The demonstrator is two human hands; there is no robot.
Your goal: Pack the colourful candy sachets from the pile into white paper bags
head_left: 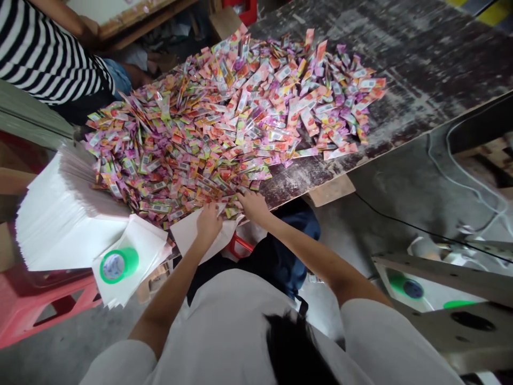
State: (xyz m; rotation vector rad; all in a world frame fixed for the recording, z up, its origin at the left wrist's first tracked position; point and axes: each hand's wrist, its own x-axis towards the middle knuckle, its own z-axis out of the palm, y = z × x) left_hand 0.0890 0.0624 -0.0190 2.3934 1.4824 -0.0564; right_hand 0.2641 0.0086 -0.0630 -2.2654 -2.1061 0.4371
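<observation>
A heap of small, colourful stick-shaped packets [208,144] covers much of the dark table. At its near edge, my left hand [209,223] is closed on the upper edge of a white paper bag [186,235] that hangs over the table edge. Just to the right, my right hand [254,208] bends its fingers over several packets beside the bag's top. Its fingertips are partly hidden among the packets, close to the left hand.
A thick stack of white paper bags [72,214] stands at left on a red stool [48,305]. Green tape [119,264] lies on loose bags there. Across the table is a person in a striped shirt [52,59]. Metal equipment [441,283] and cables are at right.
</observation>
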